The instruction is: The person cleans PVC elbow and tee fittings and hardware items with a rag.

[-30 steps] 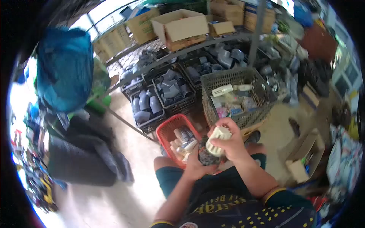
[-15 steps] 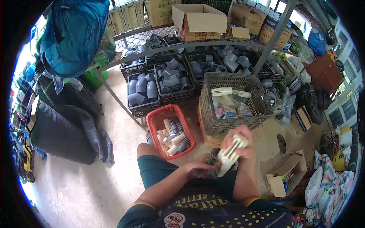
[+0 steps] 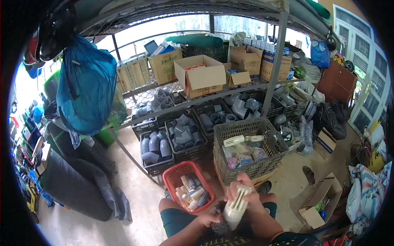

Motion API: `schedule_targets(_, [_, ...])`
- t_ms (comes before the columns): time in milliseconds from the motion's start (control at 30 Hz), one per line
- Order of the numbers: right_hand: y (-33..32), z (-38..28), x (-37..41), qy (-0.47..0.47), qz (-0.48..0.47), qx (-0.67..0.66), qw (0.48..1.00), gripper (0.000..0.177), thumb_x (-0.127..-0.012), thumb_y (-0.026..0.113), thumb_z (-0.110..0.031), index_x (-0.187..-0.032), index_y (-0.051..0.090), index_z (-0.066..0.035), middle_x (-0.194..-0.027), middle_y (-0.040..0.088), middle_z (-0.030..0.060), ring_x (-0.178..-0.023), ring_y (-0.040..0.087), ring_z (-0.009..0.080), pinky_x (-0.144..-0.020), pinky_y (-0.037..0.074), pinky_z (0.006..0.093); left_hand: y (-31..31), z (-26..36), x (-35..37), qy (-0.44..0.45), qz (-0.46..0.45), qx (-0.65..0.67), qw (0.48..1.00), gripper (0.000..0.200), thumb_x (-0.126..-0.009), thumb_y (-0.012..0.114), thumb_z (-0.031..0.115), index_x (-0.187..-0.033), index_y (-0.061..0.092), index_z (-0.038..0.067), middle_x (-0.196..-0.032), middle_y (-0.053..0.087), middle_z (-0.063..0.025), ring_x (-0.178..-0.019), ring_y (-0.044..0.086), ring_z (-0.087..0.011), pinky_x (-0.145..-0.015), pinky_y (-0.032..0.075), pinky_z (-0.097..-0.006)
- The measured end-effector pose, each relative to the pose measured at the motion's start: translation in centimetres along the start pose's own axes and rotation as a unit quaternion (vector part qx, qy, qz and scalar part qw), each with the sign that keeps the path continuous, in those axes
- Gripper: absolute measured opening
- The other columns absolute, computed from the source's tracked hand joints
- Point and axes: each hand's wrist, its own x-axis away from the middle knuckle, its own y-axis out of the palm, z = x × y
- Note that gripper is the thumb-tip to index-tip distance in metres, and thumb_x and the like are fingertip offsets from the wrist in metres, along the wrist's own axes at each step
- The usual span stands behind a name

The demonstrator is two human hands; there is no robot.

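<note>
My right hand (image 3: 243,192) is closed round the slotted upper part of a cream plastic fitting (image 3: 235,211), which is tilted in front of my lap. Close to the fitting's lower end, my left hand (image 3: 208,218) has its fingers bent around something dark that I cannot make out. A red basket (image 3: 168,180) with cream and grey slotted fittings (image 3: 191,192) stands at my knee. Two similar cream fittings (image 3: 234,140) lie in the black crate (image 3: 250,167), above plastic packets (image 3: 242,159).
Crates of grey pipe elbows (image 3: 182,133) stand under a metal shelf with cardboard boxes (image 3: 201,76). A blue bag (image 3: 86,86) hangs at the left, above a rolled dark mat (image 3: 74,188). An open carton (image 3: 322,201) is on the floor at the right.
The view has tilted up, so the shelf shows more and my hands sit lower in it. The cream fitting is more upright, still in my right hand.
</note>
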Motion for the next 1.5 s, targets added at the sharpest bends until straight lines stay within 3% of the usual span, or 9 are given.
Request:
schedule_targets(233, [-0.9,-3.4,-1.9,-0.026,0.126,0.154,0.98,0.072,-0.08,0.075,-0.019,-0.141,0.038,-0.014,-0.099,0.062,0.0181,-0.091,0.065,0.031,-0.086,0.057,0.0494,5.8,4.4,-2.8,-0.101,0.009,0.142,0.985,0.081,-0.08,0.081,0.025,-0.146,0.038,0.005,-0.134,0.057,-0.0153,-0.123,0.057,-0.0296,-0.108,0.045,-0.0456])
schedule_targets(333, [-0.4,-3.4,-3.6,-0.024,0.243,0.191,0.951,0.068,-0.085,0.074,-0.011,-0.142,0.037,-0.008,-0.114,0.064,0.0193,-0.101,0.068,0.0291,-0.085,0.057,0.0423,6.1,7.7,-4.0,0.037,0.094,-0.092,0.991,0.081,-0.075,0.085,0.022,-0.139,0.04,0.0,-0.122,0.06,-0.0142,-0.117,0.059,-0.0268,-0.102,0.047,-0.0413])
schedule_targets(533, [-1.6,-1.9,-5.5,0.059,0.269,0.3,0.913,0.062,-0.079,0.076,-0.001,-0.132,0.045,-0.006,-0.107,0.067,0.0139,-0.099,0.068,0.0237,-0.085,0.056,0.0366,10.1,14.5,-4.8,0.081,0.257,-0.643,0.717,0.071,-0.07,0.088,0.018,-0.127,0.049,-0.001,-0.114,0.065,-0.0114,-0.103,0.065,-0.0219,-0.091,0.051,-0.0366])
schedule_targets(733, [0.4,-4.0,-8.4,0.042,0.014,0.075,0.996,0.059,-0.067,0.083,-0.022,-0.113,0.049,-0.007,-0.089,0.065,0.0139,-0.087,0.069,0.0295,-0.115,0.03,0.0599,5.6,13.4,-3.5,-0.034,0.069,-0.126,0.989,0.082,-0.07,0.084,0.019,-0.139,0.044,-0.001,-0.122,0.064,-0.0169,-0.114,0.063,-0.0299,-0.101,0.048,-0.0424])
schedule_targets(933, [-1.0,-5.7,-9.7,0.027,0.004,0.042,0.999,0.063,-0.071,0.083,-0.028,-0.12,0.048,-0.006,-0.094,0.066,0.0151,-0.091,0.068,0.0307,-0.105,0.044,0.0524,4.6,10.9,-4.8,-0.082,0.036,0.135,0.987,0.082,-0.069,0.082,0.016,-0.139,0.044,-0.004,-0.126,0.062,-0.0167,-0.117,0.061,-0.0299,-0.103,0.047,-0.0419])
schedule_targets(1233, [-1.0,-3.9,-6.1,0.046,0.137,0.173,0.974,0.065,-0.076,0.082,-0.014,-0.128,0.044,-0.008,-0.107,0.065,0.0154,-0.102,0.066,0.0278,-0.088,0.055,0.0441,7.8,15.9,-4.5,0.002,0.113,-0.518,0.848,0.092,-0.066,0.091,0.016,-0.141,0.041,-0.002,-0.126,0.059,-0.0098,-0.119,0.055,-0.0216,-0.104,0.043,-0.038])
schedule_targets(1367, [-0.8,-3.6,-6.0,0.299,-0.138,0.124,0.936,0.094,-0.069,0.09,-0.032,-0.139,0.038,0.002,-0.125,0.059,0.0132,-0.115,0.058,0.0212,-0.101,0.045,0.0348,2.0,10.2,-2.6,-0.043,0.006,-0.127,0.991,0.113,-0.057,0.096,0.017,-0.149,0.032,0.003,-0.144,0.047,-0.0163,-0.13,0.05,-0.0298,-0.11,0.04,-0.0421])
schedule_targets(1400, [-1.4,-4.0,-6.2,0.302,-0.149,0.172,0.926,0.097,-0.068,0.09,-0.033,-0.141,0.037,0.003,-0.127,0.058,0.0131,-0.118,0.056,0.0213,-0.103,0.043,0.0351,3.1,9.6,-3.4,0.121,-0.009,-0.178,0.976,0.097,-0.06,0.092,0.019,-0.143,0.044,0.002,-0.133,0.058,-0.0107,-0.124,0.054,-0.0262,-0.105,0.044,-0.0409])
schedule_targets(1500, [-3.0,-4.2,-7.5,0.184,-0.147,0.31,0.921,0.096,-0.069,0.089,-0.033,-0.144,0.039,0.0,-0.138,0.051,0.0116,-0.127,0.048,0.0205,-0.107,0.039,0.0347,2.9,10.9,-4.1,-0.04,0.042,0.048,0.997,0.083,-0.071,0.083,0.023,-0.142,0.044,0.003,-0.129,0.059,-0.0126,-0.118,0.059,-0.0306,-0.101,0.048,-0.0436])
